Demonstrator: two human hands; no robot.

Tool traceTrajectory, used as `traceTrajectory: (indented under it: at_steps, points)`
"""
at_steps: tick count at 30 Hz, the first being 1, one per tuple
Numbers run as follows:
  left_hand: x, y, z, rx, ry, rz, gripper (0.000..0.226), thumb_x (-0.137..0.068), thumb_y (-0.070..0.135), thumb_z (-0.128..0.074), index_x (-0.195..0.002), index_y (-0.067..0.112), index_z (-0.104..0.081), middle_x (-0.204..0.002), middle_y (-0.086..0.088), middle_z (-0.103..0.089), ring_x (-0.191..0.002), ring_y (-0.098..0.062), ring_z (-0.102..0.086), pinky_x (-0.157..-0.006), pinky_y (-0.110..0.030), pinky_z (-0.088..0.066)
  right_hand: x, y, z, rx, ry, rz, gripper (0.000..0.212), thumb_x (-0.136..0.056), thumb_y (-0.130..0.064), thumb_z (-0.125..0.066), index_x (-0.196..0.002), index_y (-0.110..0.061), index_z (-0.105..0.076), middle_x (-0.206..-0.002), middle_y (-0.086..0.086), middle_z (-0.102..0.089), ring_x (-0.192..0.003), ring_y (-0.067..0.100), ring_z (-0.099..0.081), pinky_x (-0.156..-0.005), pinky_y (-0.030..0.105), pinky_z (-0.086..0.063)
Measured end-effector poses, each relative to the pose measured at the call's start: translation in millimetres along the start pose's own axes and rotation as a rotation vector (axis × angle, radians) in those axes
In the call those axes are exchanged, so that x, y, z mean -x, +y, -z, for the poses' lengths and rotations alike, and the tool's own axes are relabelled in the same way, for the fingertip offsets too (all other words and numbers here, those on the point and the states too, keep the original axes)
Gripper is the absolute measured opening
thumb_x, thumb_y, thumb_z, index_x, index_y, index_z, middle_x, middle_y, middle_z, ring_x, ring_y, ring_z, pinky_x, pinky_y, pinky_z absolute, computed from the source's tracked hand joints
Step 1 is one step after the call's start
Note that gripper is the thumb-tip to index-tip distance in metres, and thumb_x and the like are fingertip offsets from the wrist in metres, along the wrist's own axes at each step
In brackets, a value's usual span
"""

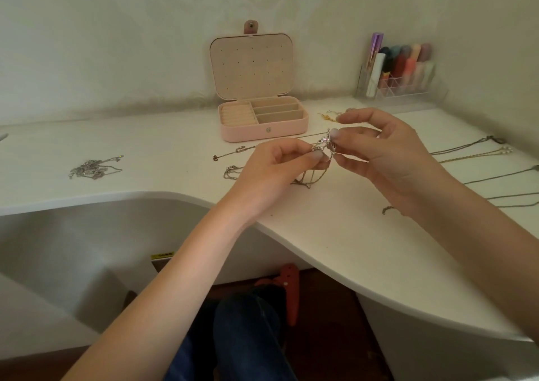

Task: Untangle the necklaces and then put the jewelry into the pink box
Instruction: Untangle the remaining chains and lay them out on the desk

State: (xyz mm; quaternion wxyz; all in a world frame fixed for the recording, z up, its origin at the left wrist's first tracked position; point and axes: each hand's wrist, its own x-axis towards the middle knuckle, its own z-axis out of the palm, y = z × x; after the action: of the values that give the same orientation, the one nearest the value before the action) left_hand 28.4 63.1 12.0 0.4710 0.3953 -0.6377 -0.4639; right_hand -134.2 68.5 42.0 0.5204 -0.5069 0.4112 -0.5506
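Pinching the tangled necklaces (323, 144) from both sides above the desk (320, 234), the left hand (280, 164) and right hand (376, 147) hold the knot between their fingertips. Best to ease strands apart gently, not tug. Chains run roughly left to right through the fingers, loops hanging below; the pink box (262, 131) lies open beyond them.

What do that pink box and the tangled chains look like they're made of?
Pink box: probably faux leather, smooth matte shell with a snap tab, beige velvety lining. Tangled chains: thin silvery metal, glinting, pinched by the left hand and right hand.
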Motion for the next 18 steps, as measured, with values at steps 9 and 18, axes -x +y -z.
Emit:
traceTrajectory:
  at_steps: [9,18]
  points:
    - [3.9,1.2,-2.1,0.158,-0.032,0.040,0.015,-0.091,0.002,-0.055,-0.081,0.009,-0.064,-0.074,-0.003,-0.071,-0.077,-0.019,-0.069,-0.083,-0.031,-0.054,-0.4,0.8,0.0,-0.058,-0.021,-0.039,0.023,-0.079,-0.004,-0.070,-0.098,-0.011,-0.060,-0.073,0.004,-0.069,-0.064,0.011,-0.063,-0.064,0.020,-0.053]
    - [8.5,5.1,4.8,-0.202,0.249,0.004,0.013,-0.088,0.013,-0.060,-0.076,0.016,-0.058,-0.051,0.000,-0.063,-0.047,-0.016,-0.064,-0.042,-0.020,-0.042,-1.3,-5.9,5.3,-0.201,-0.006,-0.008,0.024,-0.072,-0.005,-0.071,-0.091,-0.013,-0.059,-0.073,0.004,-0.067,-0.068,0.013,-0.061,-0.065,0.024,-0.053]
